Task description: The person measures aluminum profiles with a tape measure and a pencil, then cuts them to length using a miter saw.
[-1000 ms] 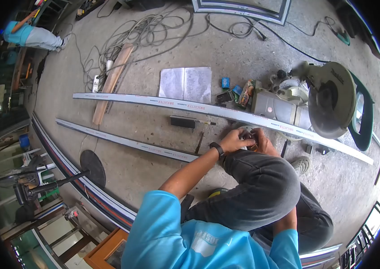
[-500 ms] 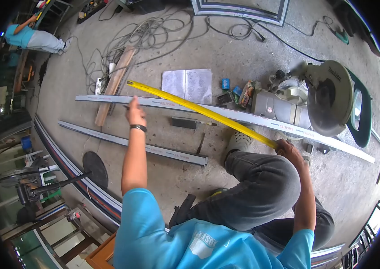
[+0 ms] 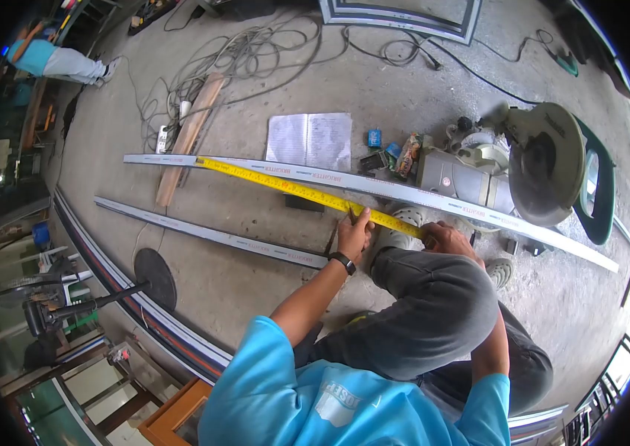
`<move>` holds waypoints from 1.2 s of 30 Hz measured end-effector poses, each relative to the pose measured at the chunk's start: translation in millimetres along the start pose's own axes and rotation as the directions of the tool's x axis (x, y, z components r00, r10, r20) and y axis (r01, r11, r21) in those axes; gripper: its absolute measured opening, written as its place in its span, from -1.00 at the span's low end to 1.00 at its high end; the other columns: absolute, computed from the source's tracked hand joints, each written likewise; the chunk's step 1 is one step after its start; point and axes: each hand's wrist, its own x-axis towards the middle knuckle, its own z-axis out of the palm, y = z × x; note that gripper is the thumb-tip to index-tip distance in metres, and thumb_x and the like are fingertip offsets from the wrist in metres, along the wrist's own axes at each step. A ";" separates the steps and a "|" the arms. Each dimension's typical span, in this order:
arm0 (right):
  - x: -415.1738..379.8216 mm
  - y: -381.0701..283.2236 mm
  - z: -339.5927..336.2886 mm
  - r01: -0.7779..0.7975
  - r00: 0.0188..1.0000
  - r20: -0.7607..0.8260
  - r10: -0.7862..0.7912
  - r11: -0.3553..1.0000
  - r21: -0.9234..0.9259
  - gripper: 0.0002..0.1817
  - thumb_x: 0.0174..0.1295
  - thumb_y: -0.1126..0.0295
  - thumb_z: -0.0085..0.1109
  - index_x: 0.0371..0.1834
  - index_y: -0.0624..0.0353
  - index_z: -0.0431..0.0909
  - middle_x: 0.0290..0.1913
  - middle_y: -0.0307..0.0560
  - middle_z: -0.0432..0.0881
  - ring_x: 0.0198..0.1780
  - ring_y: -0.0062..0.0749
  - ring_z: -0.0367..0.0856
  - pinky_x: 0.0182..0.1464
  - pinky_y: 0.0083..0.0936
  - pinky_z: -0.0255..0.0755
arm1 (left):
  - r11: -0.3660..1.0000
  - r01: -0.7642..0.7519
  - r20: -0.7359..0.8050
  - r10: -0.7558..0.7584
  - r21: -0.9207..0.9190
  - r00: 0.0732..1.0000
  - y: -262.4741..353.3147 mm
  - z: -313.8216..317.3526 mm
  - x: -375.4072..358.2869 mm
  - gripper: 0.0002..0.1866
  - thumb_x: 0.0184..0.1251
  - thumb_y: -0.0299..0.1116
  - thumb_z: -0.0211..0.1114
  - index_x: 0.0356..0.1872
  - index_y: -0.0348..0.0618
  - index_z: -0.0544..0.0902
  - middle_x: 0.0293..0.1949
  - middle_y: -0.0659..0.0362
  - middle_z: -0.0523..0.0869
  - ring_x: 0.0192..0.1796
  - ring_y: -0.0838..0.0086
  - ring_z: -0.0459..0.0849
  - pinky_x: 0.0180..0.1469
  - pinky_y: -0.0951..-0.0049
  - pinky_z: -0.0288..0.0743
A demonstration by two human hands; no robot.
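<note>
A yellow tape measure blade (image 3: 278, 183) stretches from the upper long white-filmed metal profile (image 3: 397, 192) toward my knee. Its far end lies at that profile's edge. My right hand (image 3: 449, 241) is closed around the near end of the tape measure; its case is hidden by the fingers. Against the blade's lower edge, my left hand (image 3: 354, 236) has its fingers pinched on a slim dark pen-like thing, its tip by the blade. A shorter profile (image 3: 218, 236) lies below, its right end near my left wrist.
A miter saw (image 3: 545, 163) stands at the right behind the long profile. An open notebook (image 3: 309, 140), a wooden plank (image 3: 190, 137) and tangled cables (image 3: 248, 63) lie beyond. A round black fan base (image 3: 156, 279) is at left. Another person (image 3: 55, 59) stands at upper left.
My left hand has moved right and toward me, from the long profile to the blade. My right hand has shifted left. The blade's far end has come down onto the profile's edge.
</note>
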 end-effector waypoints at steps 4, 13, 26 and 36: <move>-6.3 -15.4 -4.7 0.062 0.993 -0.102 -0.063 0.998 -0.008 -0.56 0.15 0.33 0.42 0.13 0.10 0.63 -0.04 0.15 0.69 0.04 0.17 0.71 0.09 -0.07 0.58 | 0.997 -0.007 -0.055 0.011 0.077 0.998 0.2 -8.5 16.2 -0.64 0.47 -0.01 0.39 -0.38 -0.04 0.56 -0.56 0.33 0.57 -0.69 0.71 0.35 -0.68 0.61 0.18; -48.0 59.8 -37.0 -0.168 0.981 -0.105 0.162 0.984 -0.054 -0.61 0.19 0.34 0.33 0.12 -0.06 0.63 -0.01 -0.03 0.69 0.10 0.04 0.68 0.15 -0.10 0.58 | 0.924 -0.381 -0.649 0.273 -0.028 0.710 153.5 -248.1 102.3 -0.62 0.51 0.00 0.30 -0.47 0.09 0.46 -0.61 0.44 0.27 -0.64 0.66 0.19 -0.63 0.54 0.04; -8.6 6.4 -19.6 0.002 0.994 -0.106 -0.008 0.998 -0.061 -0.50 0.09 0.46 0.38 0.16 0.06 0.56 0.05 0.08 0.65 0.21 0.08 0.60 0.23 -0.10 0.52 | 0.996 -0.087 -0.063 0.085 -0.022 0.994 17.1 -29.0 24.3 -0.74 0.49 -0.10 0.38 -0.25 -0.02 0.57 -0.50 0.34 0.57 -0.64 0.73 0.36 -0.65 0.63 0.18; -27.0 54.4 -26.7 -0.050 0.990 -0.138 0.040 0.996 -0.072 -0.43 0.02 0.41 0.42 0.19 -0.01 0.54 0.09 0.03 0.62 0.23 0.05 0.59 0.28 -0.13 0.51 | 0.976 -0.217 -0.406 0.189 -0.022 0.894 101.5 -159.7 77.0 -0.71 0.51 -0.18 0.33 -0.36 -0.09 0.51 -0.51 0.32 0.49 -0.61 0.66 0.36 -0.64 0.58 0.18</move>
